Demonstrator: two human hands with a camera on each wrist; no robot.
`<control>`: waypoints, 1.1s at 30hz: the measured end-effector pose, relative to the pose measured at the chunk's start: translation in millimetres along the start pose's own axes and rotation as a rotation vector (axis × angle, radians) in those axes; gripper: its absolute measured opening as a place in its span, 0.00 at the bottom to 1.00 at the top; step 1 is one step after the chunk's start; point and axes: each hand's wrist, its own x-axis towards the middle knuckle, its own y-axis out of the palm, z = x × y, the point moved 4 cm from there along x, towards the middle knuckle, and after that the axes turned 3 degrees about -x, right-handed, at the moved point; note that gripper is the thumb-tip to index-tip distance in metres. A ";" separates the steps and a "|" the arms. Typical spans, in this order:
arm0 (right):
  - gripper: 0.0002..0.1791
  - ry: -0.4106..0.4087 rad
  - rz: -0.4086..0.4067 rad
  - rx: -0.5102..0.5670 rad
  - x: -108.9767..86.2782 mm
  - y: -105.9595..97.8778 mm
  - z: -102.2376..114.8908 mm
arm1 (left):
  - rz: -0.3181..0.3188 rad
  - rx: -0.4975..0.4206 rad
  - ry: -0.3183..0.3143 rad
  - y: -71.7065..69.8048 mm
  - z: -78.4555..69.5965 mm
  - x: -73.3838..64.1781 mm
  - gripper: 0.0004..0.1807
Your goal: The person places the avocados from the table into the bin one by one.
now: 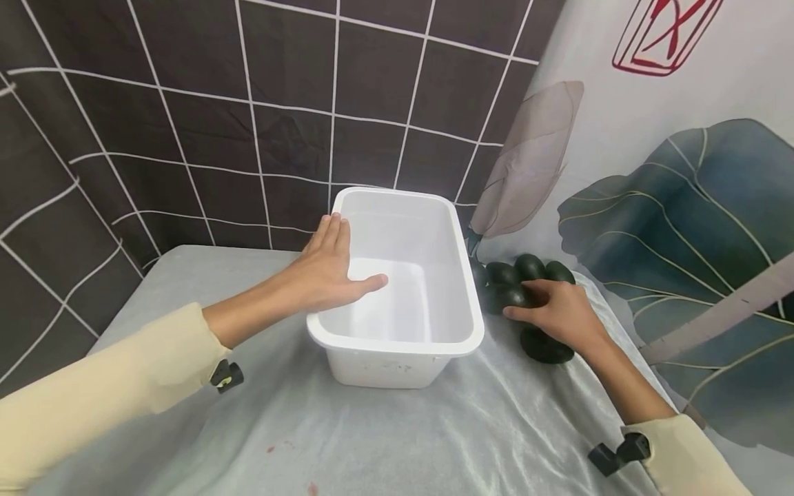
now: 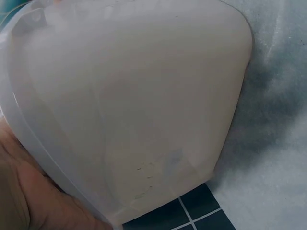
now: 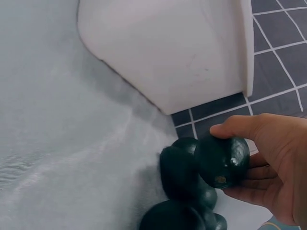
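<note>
A white plastic basin (image 1: 397,362) stands on the cloth-covered table, its inside bare. My left hand (image 1: 331,269) rests on the basin's left rim with its fingers straight and its thumb reaching over the inside. In the left wrist view, part of the left hand (image 2: 43,191) lies against the rim beside the basin's outer wall (image 2: 134,105). To the right of the basin, my right hand (image 1: 567,313) grips a dark green avocado (image 3: 223,160) between thumb and fingers. Several more avocados (image 1: 546,346) lie close around that hand, and the held one partly covers some of them in the right wrist view.
A grey, shiny cloth (image 1: 260,427) covers the table. Behind the basin hangs a dark curtain (image 1: 291,145) with white grid lines. On the right, a pale hanging cloth (image 1: 688,207) with big leaf prints comes down beside the avocados.
</note>
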 end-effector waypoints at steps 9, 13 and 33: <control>0.49 0.049 -0.006 0.053 15.9 -21.2 0.7 | -0.018 0.047 -0.011 -0.3 0.3 -1.0 0.69; 0.47 0.053 -0.026 0.079 24.1 -30.1 3.9 | -0.024 0.054 -0.016 1.0 -0.3 -0.6 0.69; 0.38 -0.001 -0.096 0.098 54.8 -65.0 45.3 | -0.036 0.068 -0.009 1.7 -3.5 -1.0 0.67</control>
